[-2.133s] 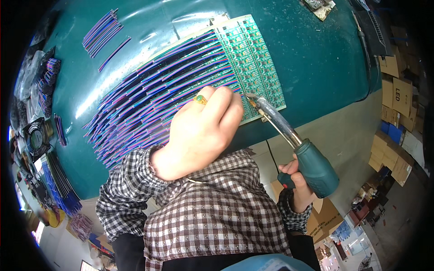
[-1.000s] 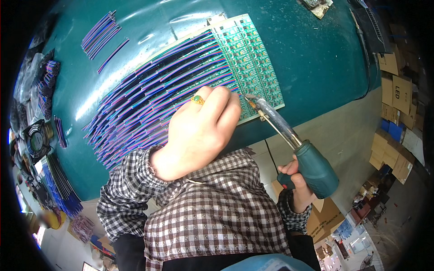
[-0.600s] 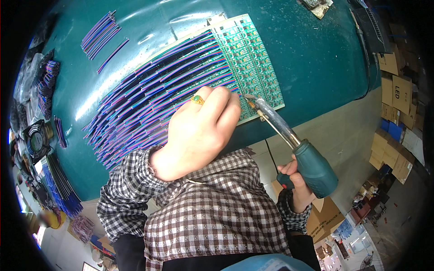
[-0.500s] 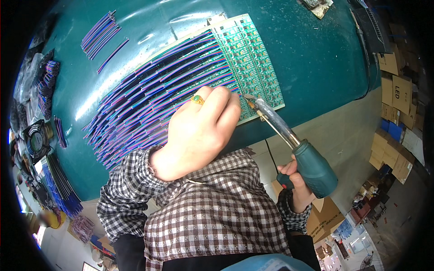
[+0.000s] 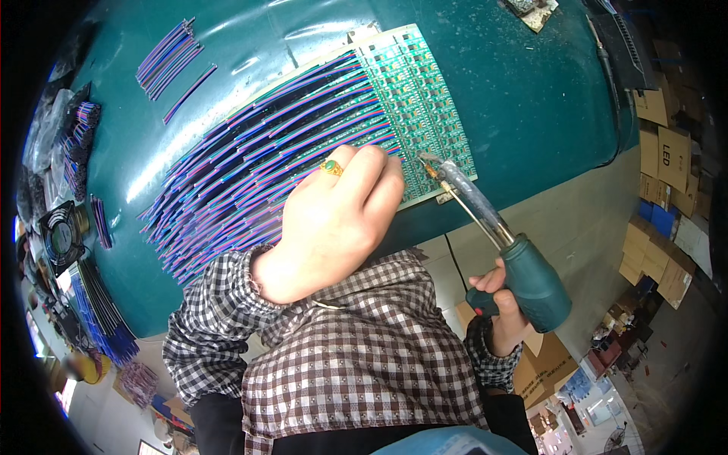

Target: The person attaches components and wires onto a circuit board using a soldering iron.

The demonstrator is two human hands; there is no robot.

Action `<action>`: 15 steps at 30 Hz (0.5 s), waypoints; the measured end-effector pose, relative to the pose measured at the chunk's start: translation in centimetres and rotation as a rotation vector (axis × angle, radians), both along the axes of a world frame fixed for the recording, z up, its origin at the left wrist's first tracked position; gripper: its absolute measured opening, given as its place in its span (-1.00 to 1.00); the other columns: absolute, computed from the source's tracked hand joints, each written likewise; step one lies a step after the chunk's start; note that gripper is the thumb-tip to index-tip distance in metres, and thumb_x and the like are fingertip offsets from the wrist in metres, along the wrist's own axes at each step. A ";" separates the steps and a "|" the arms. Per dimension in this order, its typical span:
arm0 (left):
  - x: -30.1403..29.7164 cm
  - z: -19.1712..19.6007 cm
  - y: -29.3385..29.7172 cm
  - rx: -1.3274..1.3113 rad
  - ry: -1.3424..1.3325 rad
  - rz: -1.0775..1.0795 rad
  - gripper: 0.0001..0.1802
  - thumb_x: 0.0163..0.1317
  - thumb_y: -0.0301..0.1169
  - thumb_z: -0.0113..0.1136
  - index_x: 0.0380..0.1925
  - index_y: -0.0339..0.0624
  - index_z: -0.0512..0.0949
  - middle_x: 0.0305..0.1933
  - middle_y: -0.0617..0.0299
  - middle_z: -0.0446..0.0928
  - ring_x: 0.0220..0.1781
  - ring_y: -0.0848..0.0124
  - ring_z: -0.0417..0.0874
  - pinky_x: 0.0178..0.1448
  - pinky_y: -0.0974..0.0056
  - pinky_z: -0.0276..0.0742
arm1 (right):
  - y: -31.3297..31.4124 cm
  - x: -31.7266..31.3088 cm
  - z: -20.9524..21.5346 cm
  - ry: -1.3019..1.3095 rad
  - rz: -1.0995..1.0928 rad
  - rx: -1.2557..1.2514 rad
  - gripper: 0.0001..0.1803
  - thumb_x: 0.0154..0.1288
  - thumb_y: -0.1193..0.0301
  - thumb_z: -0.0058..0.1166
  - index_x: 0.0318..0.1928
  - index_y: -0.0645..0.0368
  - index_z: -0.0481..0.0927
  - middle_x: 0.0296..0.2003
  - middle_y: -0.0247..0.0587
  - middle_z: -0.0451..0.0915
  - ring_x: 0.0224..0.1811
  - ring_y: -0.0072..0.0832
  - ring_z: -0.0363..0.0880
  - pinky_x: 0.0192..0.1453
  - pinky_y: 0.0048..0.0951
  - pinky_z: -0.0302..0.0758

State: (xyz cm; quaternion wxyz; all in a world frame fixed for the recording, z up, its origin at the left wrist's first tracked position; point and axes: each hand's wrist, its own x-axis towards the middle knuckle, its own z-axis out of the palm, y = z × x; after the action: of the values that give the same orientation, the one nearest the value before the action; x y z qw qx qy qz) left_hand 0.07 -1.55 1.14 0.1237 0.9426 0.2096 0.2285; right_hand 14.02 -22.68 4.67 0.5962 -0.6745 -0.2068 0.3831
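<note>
the right hand (image 5: 509, 326), gripping the soldering gun (image 5: 537, 284), has drawn it rightward, seemingly off the wires (image 5: 220, 193); i cannot tell the left hand's (image 5: 341, 220) grip.

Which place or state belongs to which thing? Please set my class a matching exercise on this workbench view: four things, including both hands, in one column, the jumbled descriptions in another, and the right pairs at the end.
Things
1. Left hand
2. Right hand
3. Circuit board panel
4. Black fan

Places and states
A. near the picture's left edge
B. wearing a ring with a green stone
C. partly covered by rows of coloured wires
D. holding a green soldering gun

Right pairs: 1-B, 2-D, 3-C, 4-A
</note>
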 end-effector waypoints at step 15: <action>-0.1 0.3 -0.3 0.022 0.034 0.001 -0.66 -0.14 -0.47 0.16 -0.25 -0.25 0.55 -0.31 0.23 0.41 -0.35 0.38 0.48 -0.39 0.38 0.47 | 0.7 -0.4 0.4 -0.037 -0.040 -0.042 -0.43 0.18 0.28 0.22 0.03 0.53 0.43 -0.33 -0.04 0.60 -0.24 -0.23 0.64 -0.21 -0.33 0.67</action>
State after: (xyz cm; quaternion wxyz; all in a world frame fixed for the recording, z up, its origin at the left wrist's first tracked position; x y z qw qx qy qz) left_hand -0.07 -1.81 1.45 0.1097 0.9475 0.2097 0.2150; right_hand 13.64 -21.97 5.06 0.5855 -0.6979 -0.1960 0.3629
